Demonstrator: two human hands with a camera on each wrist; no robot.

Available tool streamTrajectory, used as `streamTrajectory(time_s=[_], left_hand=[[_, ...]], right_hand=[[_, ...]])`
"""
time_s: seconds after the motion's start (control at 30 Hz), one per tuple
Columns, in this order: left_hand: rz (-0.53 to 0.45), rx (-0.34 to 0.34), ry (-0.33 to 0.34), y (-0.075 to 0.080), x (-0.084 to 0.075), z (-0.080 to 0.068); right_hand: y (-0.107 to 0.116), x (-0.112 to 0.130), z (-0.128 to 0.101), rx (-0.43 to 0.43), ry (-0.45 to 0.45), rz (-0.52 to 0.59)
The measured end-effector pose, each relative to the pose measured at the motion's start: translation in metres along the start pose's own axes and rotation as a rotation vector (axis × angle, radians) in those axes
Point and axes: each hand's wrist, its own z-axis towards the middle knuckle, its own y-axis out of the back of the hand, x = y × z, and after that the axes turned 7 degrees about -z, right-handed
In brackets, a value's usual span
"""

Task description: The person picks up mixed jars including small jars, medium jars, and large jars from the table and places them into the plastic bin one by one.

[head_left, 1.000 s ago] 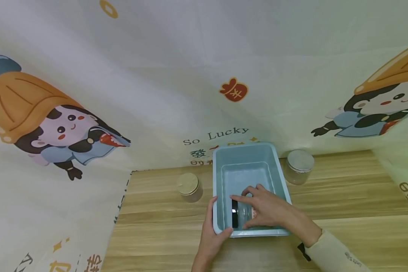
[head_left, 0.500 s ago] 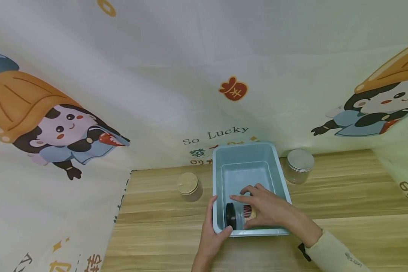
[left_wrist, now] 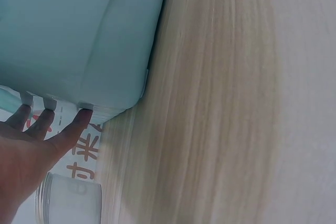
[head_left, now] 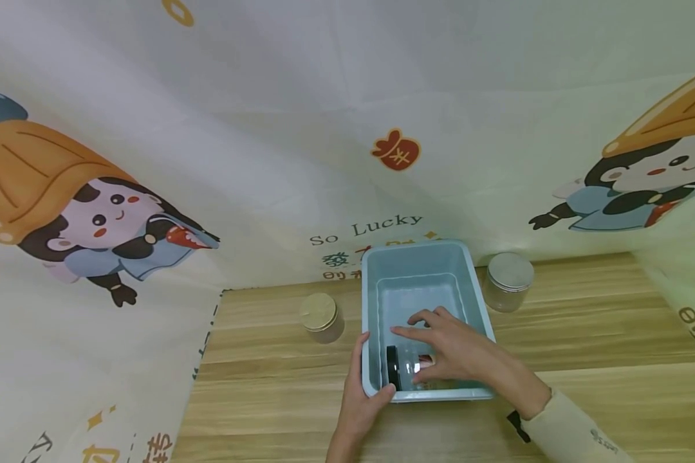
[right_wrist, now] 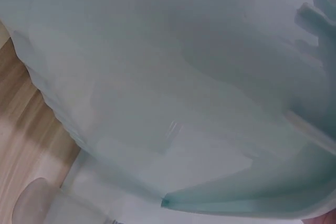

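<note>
A clear jar point(head_left: 407, 368) with a black lid point(head_left: 392, 367) lies on its side at the near end of a light-blue plastic bin point(head_left: 423, 396). My right hand point(head_left: 463, 352) reaches over the jar, fingers spread and bent, thumb low by its side; it hides the jar's base end. Whether the thumb touches the jar, I cannot tell. At the bin's near left corner, my left hand point(head_left: 361, 399) grips the wall, thumb at the front rim and fingers along the outside. In the left wrist view, fingertips of the left hand point(left_wrist: 31, 156) press against the bin point(left_wrist: 68, 40).
A jar with a gold-coloured lid point(head_left: 320, 314) stands left of the bin, and one with a silver lid point(head_left: 509, 273) stands at its right. Both are on a wood-grain table point(head_left: 266, 379). A printed cloth point(head_left: 284, 161) hangs behind the table.
The black-lidded jar has shifted left toward the bin's side wall and rolled, turning its label. My right hand stays nearly in place above it. My left hand keeps its grip on the bin.
</note>
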Motion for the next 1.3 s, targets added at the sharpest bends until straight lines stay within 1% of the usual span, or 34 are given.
streamTrajectory(time_s=[0.17, 0.3, 0.5, 0.6, 0.8, 1.0, 1.17, 1.3], left_hand=[[0.008, -0.003, -0.012, 0.0, 0.001, 0.0], [0.01, -0.007, -0.014, 0.001, 0.002, 0.0], [-0.008, -0.012, 0.004, 0.001, 0.003, -0.001], [-0.013, -0.021, 0.008, 0.001, 0.003, -0.001], [0.014, -0.022, -0.014, 0.0, 0.003, -0.002], [0.023, -0.029, -0.023, 0.0, 0.002, -0.001], [0.031, -0.035, 0.006, -0.001, 0.0, -0.002], [0.036, -0.047, 0.023, -0.001, -0.001, -0.001]], right_hand=[[0.003, -0.003, 0.0, -0.02, -0.016, 0.017], [0.008, -0.008, -0.002, -0.05, -0.051, 0.032], [0.014, -0.012, -0.005, -0.08, -0.059, 0.059], [0.015, -0.013, -0.005, -0.084, -0.053, 0.055], [0.015, -0.016, -0.006, -0.087, -0.059, 0.049], [0.018, -0.023, -0.008, -0.141, -0.06, 0.002], [0.022, -0.029, -0.014, -0.154, -0.103, -0.005], [0.025, -0.032, -0.017, -0.159, -0.115, 0.012]])
